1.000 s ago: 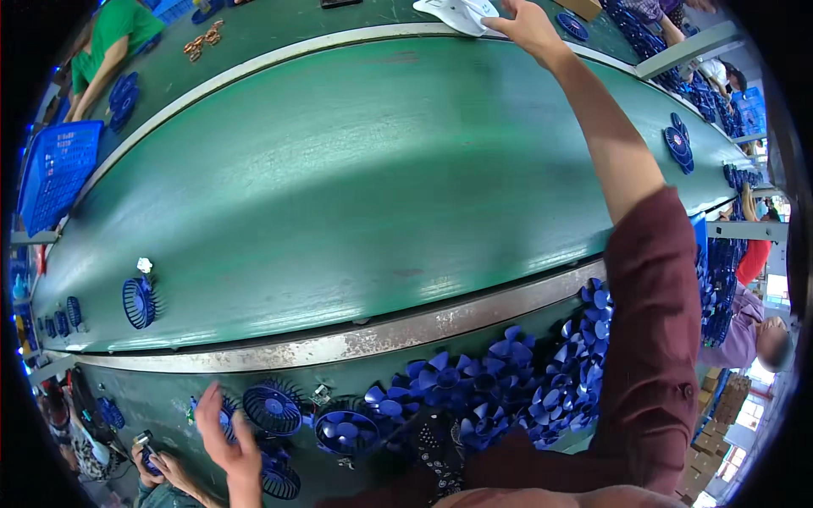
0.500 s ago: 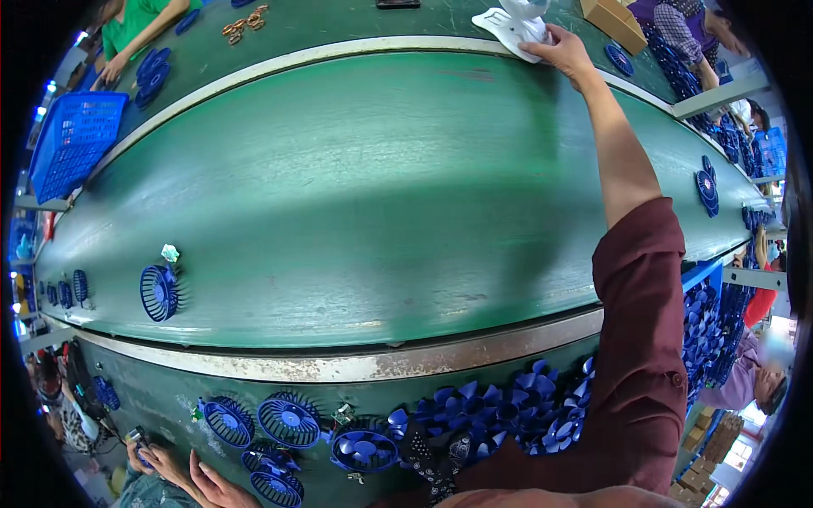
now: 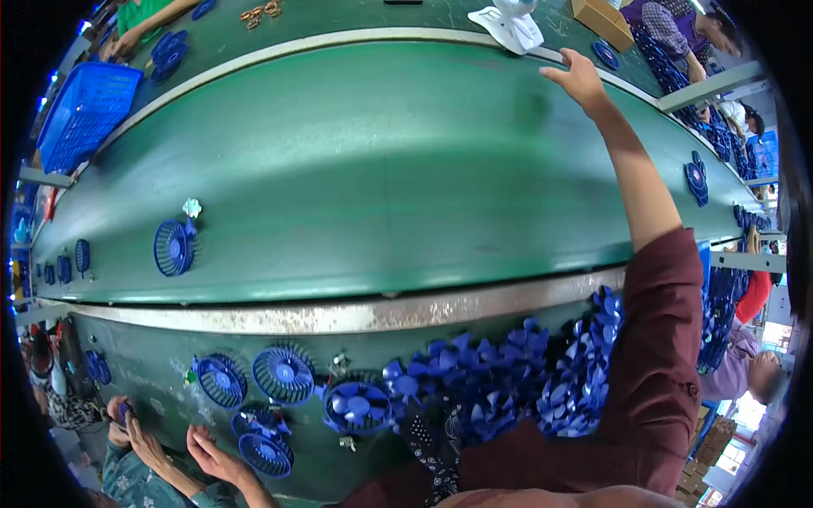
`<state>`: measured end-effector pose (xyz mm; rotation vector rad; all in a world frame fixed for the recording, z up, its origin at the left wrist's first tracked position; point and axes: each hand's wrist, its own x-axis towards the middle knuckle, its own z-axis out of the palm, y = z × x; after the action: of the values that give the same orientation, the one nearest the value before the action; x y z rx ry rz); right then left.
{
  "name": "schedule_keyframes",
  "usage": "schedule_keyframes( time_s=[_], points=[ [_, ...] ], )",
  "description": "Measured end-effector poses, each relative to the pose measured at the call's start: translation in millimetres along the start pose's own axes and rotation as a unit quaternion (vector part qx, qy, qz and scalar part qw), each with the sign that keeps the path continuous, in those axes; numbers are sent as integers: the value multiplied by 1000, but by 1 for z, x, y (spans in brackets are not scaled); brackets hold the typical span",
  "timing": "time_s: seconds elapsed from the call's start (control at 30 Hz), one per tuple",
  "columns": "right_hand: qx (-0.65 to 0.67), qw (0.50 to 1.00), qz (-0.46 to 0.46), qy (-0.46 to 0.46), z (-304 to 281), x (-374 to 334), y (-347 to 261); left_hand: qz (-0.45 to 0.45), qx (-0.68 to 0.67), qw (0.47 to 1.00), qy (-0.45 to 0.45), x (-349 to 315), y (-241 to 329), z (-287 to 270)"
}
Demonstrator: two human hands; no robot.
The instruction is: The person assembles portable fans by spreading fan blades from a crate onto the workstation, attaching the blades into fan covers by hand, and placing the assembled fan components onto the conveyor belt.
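Observation:
My right hand [image 3: 580, 78], on an outstretched arm in a rolled maroon sleeve, hovers over the far edge of the green belt. Its thumb and fingers are apart and hold nothing. Just left of it and beyond it lies a white plastic part [image 3: 517, 30] with a flat plate and a rounded top cut by the picture's edge. My left hand [image 3: 218, 457] is low at the left, fingers loosely bent and apart, with nothing seen in it. Beside it are stacked blue fan housings [image 3: 265, 455]. More blue round fan cages [image 3: 284, 374] and a cage with blades inside [image 3: 359, 407] lie nearby.
A heap of blue fan blades [image 3: 508, 364] covers the near bench. The green belt [image 3: 364, 186] carries a blue fan cage [image 3: 174, 247]. A blue basket [image 3: 97, 114] and a cardboard box [image 3: 601, 24] stand beyond. A co-worker's hands [image 3: 140, 432] work close to my left hand.
My right hand has let go of the white part and drawn back toward the right. My left hand has come further into view. The whole view has shifted slightly.

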<state>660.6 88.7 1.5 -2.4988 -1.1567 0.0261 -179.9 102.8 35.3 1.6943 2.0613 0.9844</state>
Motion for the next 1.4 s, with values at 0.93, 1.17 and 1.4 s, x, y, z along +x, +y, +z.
schedule_keyframes(
  time_s=[0.93, 1.17, 1.4],
  points=[
    [88, 973, -208, 45, -55, -571, -190, 265, -179, 944, -77, 10, -64, 49],
    [-42, 982, -181, 28, -11, -526, -181, 145, -314, 929, -131, 19, -30, 45],
    [148, 964, -171, 141, -29, -510, -193, 308, -97, 927, -190, 61, 66, 74]
  ],
)
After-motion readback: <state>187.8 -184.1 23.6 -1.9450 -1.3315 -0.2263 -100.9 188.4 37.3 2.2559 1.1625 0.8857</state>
